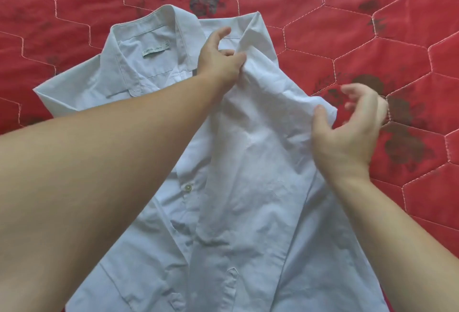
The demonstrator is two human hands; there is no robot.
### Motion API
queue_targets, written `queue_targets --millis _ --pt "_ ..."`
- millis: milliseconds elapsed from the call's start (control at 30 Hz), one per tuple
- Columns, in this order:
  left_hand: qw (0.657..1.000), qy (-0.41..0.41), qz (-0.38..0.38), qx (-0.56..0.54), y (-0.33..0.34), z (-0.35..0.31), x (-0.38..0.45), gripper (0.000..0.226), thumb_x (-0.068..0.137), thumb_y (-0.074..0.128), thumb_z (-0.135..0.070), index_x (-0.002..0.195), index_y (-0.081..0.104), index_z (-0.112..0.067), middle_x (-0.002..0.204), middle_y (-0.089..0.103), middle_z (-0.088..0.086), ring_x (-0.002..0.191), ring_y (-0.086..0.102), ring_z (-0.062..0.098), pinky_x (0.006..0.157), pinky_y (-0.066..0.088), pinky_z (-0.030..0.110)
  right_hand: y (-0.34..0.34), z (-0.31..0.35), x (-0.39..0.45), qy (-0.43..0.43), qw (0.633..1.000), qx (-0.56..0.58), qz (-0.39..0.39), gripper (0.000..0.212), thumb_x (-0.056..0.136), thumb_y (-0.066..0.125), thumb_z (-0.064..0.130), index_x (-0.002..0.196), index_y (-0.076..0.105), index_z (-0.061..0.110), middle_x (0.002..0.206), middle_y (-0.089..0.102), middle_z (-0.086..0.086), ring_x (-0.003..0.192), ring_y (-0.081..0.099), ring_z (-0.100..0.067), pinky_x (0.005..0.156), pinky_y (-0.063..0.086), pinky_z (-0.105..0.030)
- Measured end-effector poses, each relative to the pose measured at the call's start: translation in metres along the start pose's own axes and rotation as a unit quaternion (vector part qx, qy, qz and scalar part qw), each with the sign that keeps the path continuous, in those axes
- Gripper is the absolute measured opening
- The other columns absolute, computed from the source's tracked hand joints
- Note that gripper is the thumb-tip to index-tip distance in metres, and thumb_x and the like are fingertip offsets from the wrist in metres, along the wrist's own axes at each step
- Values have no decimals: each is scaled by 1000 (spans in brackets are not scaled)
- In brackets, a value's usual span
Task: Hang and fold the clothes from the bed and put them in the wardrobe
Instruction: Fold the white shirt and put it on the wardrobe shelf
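Observation:
A pale blue collared shirt (pixel 154 249) lies front-up on the bed, its collar toward the far side and its label showing inside the neck. My left hand (pixel 219 59) reaches over the collar and pinches the shirt's right shoulder fabric, which is folded inward over the front. My right hand (pixel 347 132) hovers at the folded sleeve's edge, thumb touching the cloth, fingers loosely curled and blurred, holding nothing.
A red quilted bedspread (pixel 372 25) with hexagon stitching and dark flower prints covers the bed all around the shirt. My forearms cross much of the shirt's lower half. No hanger or wardrobe is in view.

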State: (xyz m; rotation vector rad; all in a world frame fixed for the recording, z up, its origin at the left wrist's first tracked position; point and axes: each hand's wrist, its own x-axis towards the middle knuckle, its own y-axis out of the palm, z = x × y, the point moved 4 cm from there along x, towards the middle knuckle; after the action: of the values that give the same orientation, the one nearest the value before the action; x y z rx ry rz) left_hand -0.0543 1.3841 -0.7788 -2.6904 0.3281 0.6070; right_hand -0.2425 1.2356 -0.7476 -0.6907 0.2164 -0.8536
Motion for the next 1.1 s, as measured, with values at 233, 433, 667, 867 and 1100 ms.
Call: queue_targets --millis 233,433,667,867,1100 --pt "995 91 -41 29 -7 0 -24 51 90 60 -20 137 46 -29 107 62 -5 85 60 5 81 52 24 58 -9 -34 -274 863 -327 271 69 89 33 55 149 37 19 159 26 -12 146 24 -32 117 14 -54" --pt "919 215 -111 310 -67 29 -58 45 83 55 -26 127 60 -32 123 61 -7 120 49 16 100 33 35 56 7 -20 -252 881 -307 255 63 86 34 58 136 49 22 145 41 -12 133 36 -34 106 25 -52" --pt "897 32 -176 403 -197 42 -22 49 91 43 -23 140 43 -31 146 43 -4 138 33 19 109 21 43 104 83 65 -146 915 -274 258 57 89 58 27 142 38 22 149 32 -10 136 28 -34 109 24 -51" --pt "864 -39 -166 473 -245 55 2 58 85 47 -25 142 36 -26 142 45 5 138 30 27 107 22 46 155 124 75 -123 881 -360 281 80 79 72 18 145 28 22 140 39 -15 128 39 -36 103 30 -49" --pt "827 -38 -119 548 -243 41 11 37 84 54 -31 121 52 -30 99 64 -1 107 55 28 98 24 44 171 136 69 -112 856 -412 290 39 80 60 5 118 50 5 118 59 -23 109 57 -40 82 40 -40"
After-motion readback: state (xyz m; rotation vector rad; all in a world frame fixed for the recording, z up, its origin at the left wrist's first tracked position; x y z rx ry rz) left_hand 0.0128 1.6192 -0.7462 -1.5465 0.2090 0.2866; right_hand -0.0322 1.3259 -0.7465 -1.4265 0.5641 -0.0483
